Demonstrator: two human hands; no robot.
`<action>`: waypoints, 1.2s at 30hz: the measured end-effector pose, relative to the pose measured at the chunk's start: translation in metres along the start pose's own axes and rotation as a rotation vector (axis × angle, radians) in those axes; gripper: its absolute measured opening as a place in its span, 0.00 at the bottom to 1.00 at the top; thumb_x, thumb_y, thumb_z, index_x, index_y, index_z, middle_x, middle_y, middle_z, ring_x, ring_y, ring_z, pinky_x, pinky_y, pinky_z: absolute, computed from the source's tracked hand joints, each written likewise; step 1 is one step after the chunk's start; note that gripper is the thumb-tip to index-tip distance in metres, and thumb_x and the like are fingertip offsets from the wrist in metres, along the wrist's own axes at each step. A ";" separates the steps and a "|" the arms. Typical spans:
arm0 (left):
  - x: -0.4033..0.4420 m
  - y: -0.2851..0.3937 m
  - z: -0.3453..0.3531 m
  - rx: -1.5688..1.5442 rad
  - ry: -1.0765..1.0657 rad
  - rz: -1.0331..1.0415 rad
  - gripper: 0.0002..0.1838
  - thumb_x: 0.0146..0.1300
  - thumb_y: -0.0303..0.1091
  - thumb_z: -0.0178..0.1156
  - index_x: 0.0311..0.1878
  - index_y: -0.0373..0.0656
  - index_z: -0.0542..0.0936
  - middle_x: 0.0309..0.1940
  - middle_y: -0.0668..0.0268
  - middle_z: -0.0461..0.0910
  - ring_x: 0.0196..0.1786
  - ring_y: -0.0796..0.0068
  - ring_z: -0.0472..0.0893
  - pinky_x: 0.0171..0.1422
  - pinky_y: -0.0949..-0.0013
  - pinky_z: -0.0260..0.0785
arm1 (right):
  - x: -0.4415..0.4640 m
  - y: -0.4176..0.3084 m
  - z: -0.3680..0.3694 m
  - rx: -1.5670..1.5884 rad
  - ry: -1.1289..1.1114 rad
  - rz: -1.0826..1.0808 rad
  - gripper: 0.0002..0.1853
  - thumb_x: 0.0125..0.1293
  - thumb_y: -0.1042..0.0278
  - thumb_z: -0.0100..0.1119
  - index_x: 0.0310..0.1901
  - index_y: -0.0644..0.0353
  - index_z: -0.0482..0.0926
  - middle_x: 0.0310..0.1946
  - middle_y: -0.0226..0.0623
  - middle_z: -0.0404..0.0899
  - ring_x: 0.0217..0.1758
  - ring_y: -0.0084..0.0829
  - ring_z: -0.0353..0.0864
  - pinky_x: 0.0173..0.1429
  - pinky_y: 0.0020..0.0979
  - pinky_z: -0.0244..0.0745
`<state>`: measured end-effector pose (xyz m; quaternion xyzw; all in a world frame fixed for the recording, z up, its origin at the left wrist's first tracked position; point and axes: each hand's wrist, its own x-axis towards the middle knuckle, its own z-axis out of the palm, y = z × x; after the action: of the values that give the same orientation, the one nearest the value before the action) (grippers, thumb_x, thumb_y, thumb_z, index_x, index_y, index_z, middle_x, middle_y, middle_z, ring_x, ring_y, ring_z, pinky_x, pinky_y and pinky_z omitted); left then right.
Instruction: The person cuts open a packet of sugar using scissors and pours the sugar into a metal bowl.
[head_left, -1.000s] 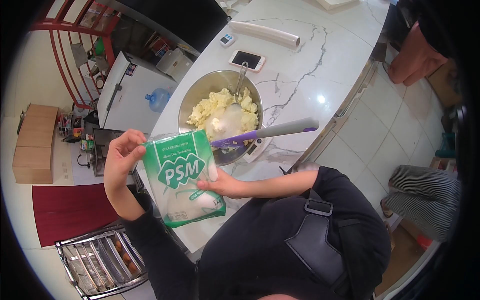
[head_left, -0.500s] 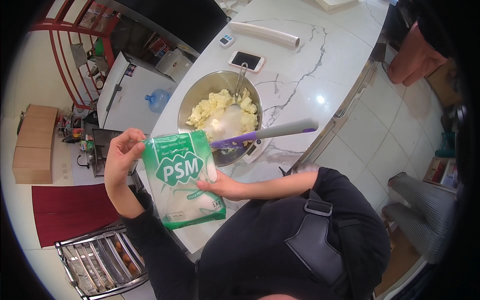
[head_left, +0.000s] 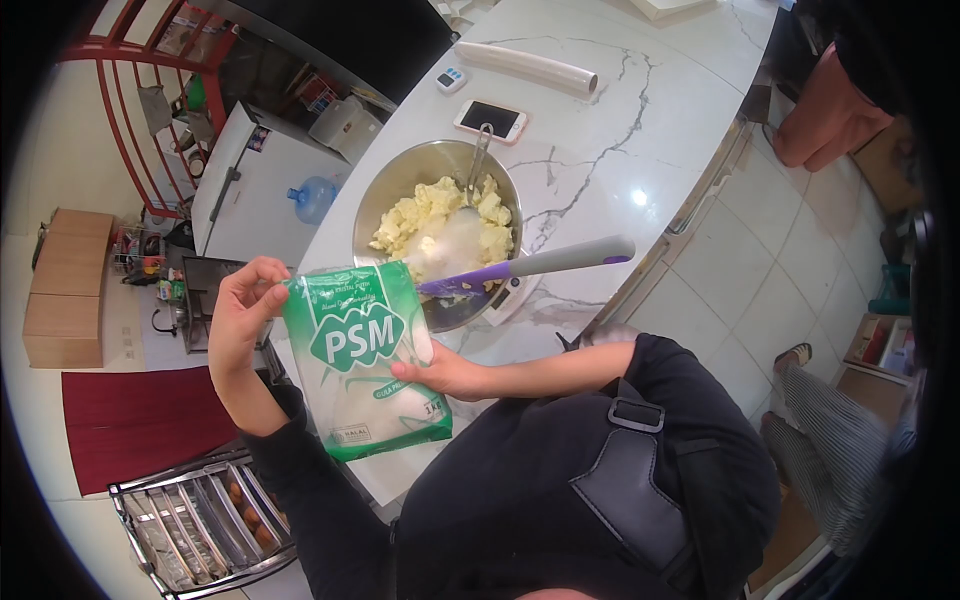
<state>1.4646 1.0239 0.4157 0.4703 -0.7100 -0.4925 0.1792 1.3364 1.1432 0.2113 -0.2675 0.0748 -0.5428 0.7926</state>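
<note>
A green and white bag of sugar point(head_left: 345, 390), printed "PSM", is held in front of my body with its printed face toward the camera. My left hand point(head_left: 250, 300) pinches its upper left corner. Gripping the bag's right side, my right hand point(head_left: 440, 370) has its thumb across the front; the other fingers are hidden behind. Just beyond stands a steel bowl point(head_left: 375, 190) with pale yellow lumps point(head_left: 405, 220) and white sugar point(head_left: 445, 240). A purple spatula with a grey handle point(head_left: 575, 257) rests across the bowl's near rim. A metal spoon point(head_left: 478, 160) leans at its far side.
Under the bowl, part of a white scale point(head_left: 508, 300) shows. A phone point(head_left: 491, 120), a small timer point(head_left: 451, 80) and a white roll point(head_left: 530, 67) lie farther along the marble counter point(head_left: 620, 150). To the right are another person's striped trouser legs point(head_left: 830, 450).
My hands and the bag stay nearly as they were. At the right, the other person's legs have shifted and a sandalled foot now shows.
</note>
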 end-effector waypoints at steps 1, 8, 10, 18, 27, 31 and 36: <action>0.000 0.000 0.000 0.002 0.000 0.000 0.09 0.55 0.31 0.64 0.29 0.39 0.73 0.37 0.71 0.70 0.32 0.86 0.73 0.36 0.81 0.64 | 0.000 0.000 0.000 -0.003 0.005 -0.004 0.29 0.62 0.55 0.58 0.59 0.62 0.62 0.52 0.37 0.70 0.55 0.27 0.69 0.58 0.30 0.67; -0.004 0.000 0.002 0.006 0.014 0.000 0.10 0.55 0.32 0.64 0.29 0.39 0.73 0.36 0.71 0.70 0.31 0.86 0.72 0.37 0.80 0.64 | -0.002 -0.002 0.001 -0.030 -0.002 0.000 0.31 0.61 0.56 0.59 0.60 0.62 0.60 0.53 0.37 0.69 0.56 0.27 0.68 0.58 0.30 0.66; -0.006 0.000 0.001 0.020 0.009 0.005 0.10 0.55 0.33 0.64 0.29 0.39 0.73 0.36 0.71 0.70 0.31 0.86 0.72 0.37 0.80 0.64 | -0.001 0.000 -0.002 -0.024 -0.037 0.038 0.34 0.61 0.56 0.59 0.63 0.61 0.55 0.56 0.36 0.66 0.59 0.28 0.65 0.61 0.31 0.63; -0.010 0.000 0.001 0.016 -0.004 0.022 0.09 0.55 0.32 0.64 0.29 0.39 0.74 0.36 0.71 0.70 0.33 0.86 0.72 0.39 0.80 0.63 | -0.003 0.004 0.000 -0.072 0.002 -0.020 0.32 0.61 0.56 0.59 0.60 0.63 0.59 0.53 0.38 0.69 0.56 0.27 0.68 0.59 0.31 0.66; -0.014 0.003 0.003 -0.001 -0.015 0.038 0.09 0.55 0.31 0.65 0.29 0.38 0.74 0.35 0.71 0.71 0.34 0.86 0.71 0.41 0.80 0.63 | -0.004 0.000 0.000 -0.053 -0.016 0.009 0.31 0.61 0.57 0.59 0.61 0.62 0.58 0.54 0.37 0.68 0.57 0.27 0.68 0.59 0.30 0.66; -0.015 0.005 0.004 0.003 -0.024 0.038 0.09 0.55 0.31 0.65 0.29 0.38 0.74 0.35 0.71 0.71 0.34 0.86 0.71 0.41 0.80 0.62 | -0.005 0.003 -0.001 -0.079 -0.034 -0.014 0.32 0.63 0.59 0.57 0.63 0.60 0.56 0.56 0.36 0.66 0.59 0.27 0.65 0.61 0.31 0.64; -0.015 0.004 0.003 0.008 -0.034 0.051 0.08 0.55 0.30 0.64 0.30 0.38 0.74 0.35 0.72 0.72 0.34 0.86 0.72 0.41 0.80 0.63 | -0.003 0.006 -0.002 -0.078 -0.005 0.025 0.30 0.63 0.57 0.57 0.61 0.61 0.59 0.55 0.37 0.68 0.57 0.27 0.67 0.59 0.30 0.65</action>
<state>1.4685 1.0385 0.4208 0.4443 -0.7266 -0.4929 0.1779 1.3387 1.1469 0.2059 -0.2984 0.0973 -0.5287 0.7887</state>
